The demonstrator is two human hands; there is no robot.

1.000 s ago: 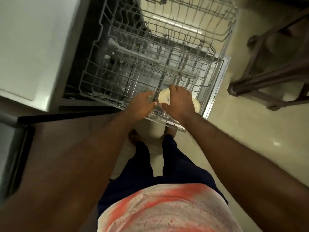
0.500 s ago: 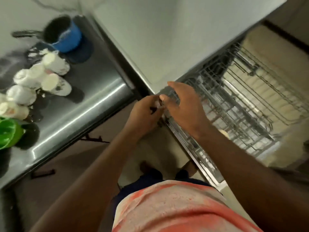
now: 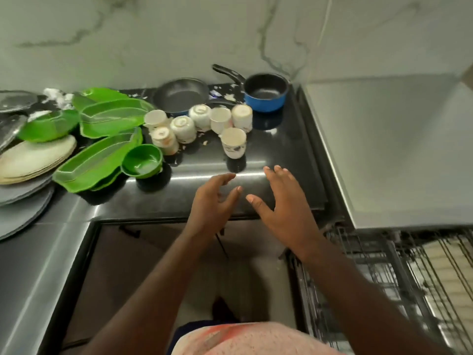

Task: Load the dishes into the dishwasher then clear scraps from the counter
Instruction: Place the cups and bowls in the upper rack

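Backed by blue metal saucepan [image 3: 265,101], dark round frying pan [image 3: 180,97], green plastic trays [image 3: 112,119]. Poised with hands released, left hand [image 3: 212,208] and right hand [image 3: 284,208], over glossy black surface [image 3: 153,201], near standing white ceramic cup with dark print [image 3: 233,146].

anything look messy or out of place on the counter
Yes. White scraps are strewn over the dark counter around the cups, which sit in a jumble, some tipped over rather than standing.

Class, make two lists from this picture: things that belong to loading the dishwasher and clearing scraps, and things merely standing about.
Job in hand:
white cups, green trays, green bowl, frying pan, blue saucepan, plates, food scraps, dishwasher rack.

Merely about:
marble wall, grey side surface.
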